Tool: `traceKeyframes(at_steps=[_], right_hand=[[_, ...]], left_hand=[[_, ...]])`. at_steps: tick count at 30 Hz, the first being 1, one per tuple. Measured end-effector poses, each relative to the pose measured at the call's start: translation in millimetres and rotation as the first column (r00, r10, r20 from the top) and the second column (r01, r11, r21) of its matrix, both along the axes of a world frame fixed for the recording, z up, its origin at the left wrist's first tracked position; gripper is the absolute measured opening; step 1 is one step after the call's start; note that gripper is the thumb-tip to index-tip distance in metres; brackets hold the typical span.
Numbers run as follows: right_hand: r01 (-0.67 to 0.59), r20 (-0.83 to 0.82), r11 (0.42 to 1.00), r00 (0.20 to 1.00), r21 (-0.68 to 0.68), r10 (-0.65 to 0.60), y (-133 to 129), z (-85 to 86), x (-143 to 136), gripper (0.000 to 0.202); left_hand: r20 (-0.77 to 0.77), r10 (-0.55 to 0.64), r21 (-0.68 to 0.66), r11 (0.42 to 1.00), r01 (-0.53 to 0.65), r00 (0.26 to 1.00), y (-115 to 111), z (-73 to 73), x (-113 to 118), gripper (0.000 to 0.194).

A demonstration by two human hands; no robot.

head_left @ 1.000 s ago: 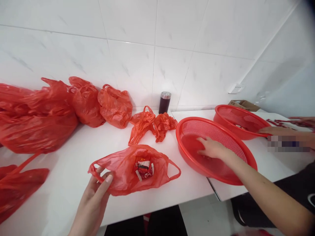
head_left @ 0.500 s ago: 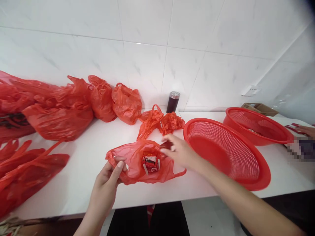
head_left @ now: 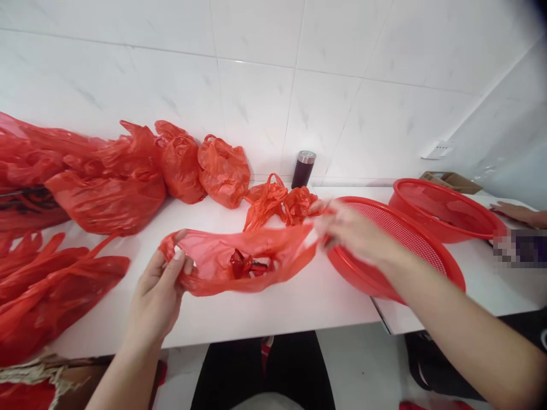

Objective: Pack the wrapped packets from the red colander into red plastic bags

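Observation:
A thin red plastic bag (head_left: pixel 209 250) is stretched out between my two hands just above the white table. My left hand (head_left: pixel 164 279) pinches the bag's left edge, thumb on top. My right hand (head_left: pixel 354 230), smeared by motion, is at the bag's right end, which is pulled taut up to its fingers. Small shiny red packets (head_left: pixel 243 263) show in the mouth of the bag; their lower parts are hidden by its near side. Close behind my right hand is a red plastic colander (head_left: pixel 444 279), partly covered by my forearm.
Filled red bags (head_left: pixel 111 199) line the wall and left side. Crumpled red bags (head_left: pixel 267 199) lie by a dark flask (head_left: pixel 304 169). At right are a second red colander (head_left: pixel 491 222), a cardboard box (head_left: pixel 453 181) and another person's hand (head_left: pixel 515 212). An opened carton (head_left: pixel 81 381) sits below left.
A dark red packet has left my right hand, which has moved right to the bag's edge. The bag is stretched wider. The nearer colander has shifted slightly.

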State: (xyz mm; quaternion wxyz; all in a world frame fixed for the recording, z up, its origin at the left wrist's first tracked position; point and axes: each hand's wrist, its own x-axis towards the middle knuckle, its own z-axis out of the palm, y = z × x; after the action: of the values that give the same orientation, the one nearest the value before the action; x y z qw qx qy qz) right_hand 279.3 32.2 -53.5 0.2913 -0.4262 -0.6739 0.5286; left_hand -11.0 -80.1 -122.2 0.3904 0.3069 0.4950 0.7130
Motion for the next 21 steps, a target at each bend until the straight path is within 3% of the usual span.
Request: traceKeyframes(at_steps=[2,4,6,9,13,17,21], right_hand=[[0.098,-0.189,0.986,0.979,0.133,-0.072,7,38.7,-11,0.027],[0.023,-0.146,0.984,0.989,0.176,0.003,12,65.9,-22,0.026],[-0.009,-0.113,0.972,0.993,0.233,0.037,16,80.4,-29,0.022],[0.017,-0.121,0.943,0.992,0.333,0.025,23,87.4,-30,0.017],[-0.182,0.054,0.963,0.983,0.197,0.174,36,89.9,-16,0.022],[-0.149,0.041,0.981,0.989,0.127,0.145,41,93.5,0,0.025],[-0.210,0.098,0.969,0.975,0.131,0.198,33,98.6,1,0.026]], left_hand=[[-0.046,0.018,0.066,0.998,-0.015,0.999,4,9.6,-2,0.036],[-0.103,-0.016,0.051,0.998,0.022,0.995,6,17.4,-4,0.027],[-0.127,-0.064,0.003,0.998,0.065,0.990,7,23.0,-6,0.019],[-0.082,-0.071,0.019,0.997,0.073,0.994,7,32.3,-11,0.015],[-0.088,-0.072,0.089,0.993,0.079,0.994,6,54.3,-20,0.015],[-0.215,-0.176,0.114,0.972,0.203,0.961,7,79.6,-20,0.014],[-0.227,-0.192,0.269,0.930,0.251,0.955,17,97.7,-6,0.009]])
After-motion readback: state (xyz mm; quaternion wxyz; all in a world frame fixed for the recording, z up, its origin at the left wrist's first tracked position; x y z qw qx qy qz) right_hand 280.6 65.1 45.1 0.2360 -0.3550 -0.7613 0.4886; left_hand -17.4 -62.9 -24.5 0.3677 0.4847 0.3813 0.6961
